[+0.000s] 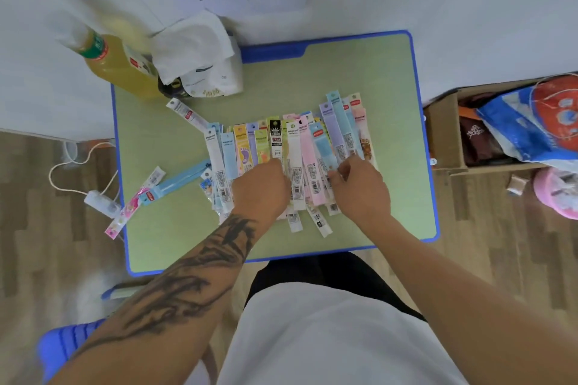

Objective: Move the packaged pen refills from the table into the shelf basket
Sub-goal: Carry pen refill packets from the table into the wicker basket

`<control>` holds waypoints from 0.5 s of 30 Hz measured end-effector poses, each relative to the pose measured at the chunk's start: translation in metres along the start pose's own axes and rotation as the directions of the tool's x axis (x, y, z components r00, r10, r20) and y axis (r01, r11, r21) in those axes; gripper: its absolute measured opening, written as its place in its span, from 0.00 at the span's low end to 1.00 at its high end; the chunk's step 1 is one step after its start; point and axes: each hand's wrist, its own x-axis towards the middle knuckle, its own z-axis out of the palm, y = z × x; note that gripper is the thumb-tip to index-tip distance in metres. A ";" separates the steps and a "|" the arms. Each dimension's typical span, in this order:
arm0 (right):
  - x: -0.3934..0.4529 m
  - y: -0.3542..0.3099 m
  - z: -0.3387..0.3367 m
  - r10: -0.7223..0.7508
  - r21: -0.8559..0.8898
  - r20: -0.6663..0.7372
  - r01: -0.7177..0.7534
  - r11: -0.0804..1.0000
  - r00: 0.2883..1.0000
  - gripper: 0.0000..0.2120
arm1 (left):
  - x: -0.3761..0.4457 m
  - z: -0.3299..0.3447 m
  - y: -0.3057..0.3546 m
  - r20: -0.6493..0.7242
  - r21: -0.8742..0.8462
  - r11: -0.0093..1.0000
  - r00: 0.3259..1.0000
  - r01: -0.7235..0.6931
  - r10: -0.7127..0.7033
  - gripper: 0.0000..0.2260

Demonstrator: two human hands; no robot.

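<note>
Left hand (261, 189) palm-down, fingers curled onto the near ends of the packaged pen refills (291, 153), fanned on the green tabletop (359, 72). Right hand (359, 189) just beside, palm-down, fingertips pinching the packets' right part.

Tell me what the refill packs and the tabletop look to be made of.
Refill packs: probably thin glossy plastic sleeves over printed card, going by the sheen and barcode labels. Tabletop: matte green surface with a blue edge that looks like moulded plastic; the core can't be told.
</note>
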 end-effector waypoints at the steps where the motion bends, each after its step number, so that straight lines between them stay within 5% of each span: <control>1: -0.002 0.002 0.000 0.005 0.061 -0.006 -0.004 0.998 1.000 0.09 | -0.002 0.000 0.001 -0.027 -0.008 1.000 0.999 -0.022 0.022 0.09; 7: -0.016 0.014 -0.009 -0.006 0.350 0.006 0.003 0.937 1.000 0.09 | -0.011 -0.005 0.010 -0.184 -0.273 0.932 0.964 -0.238 0.192 0.08; 11: -0.029 0.027 -0.027 0.030 0.535 -0.022 -0.014 0.845 0.999 0.10 | -0.029 -0.008 0.031 -0.128 -0.554 0.815 0.985 -0.170 0.119 0.09; 15: -0.051 0.051 -0.053 0.058 0.668 -0.087 0.015 0.744 0.995 0.11 | -0.054 -0.006 0.068 -0.146 -0.622 0.754 0.977 -0.211 0.153 0.08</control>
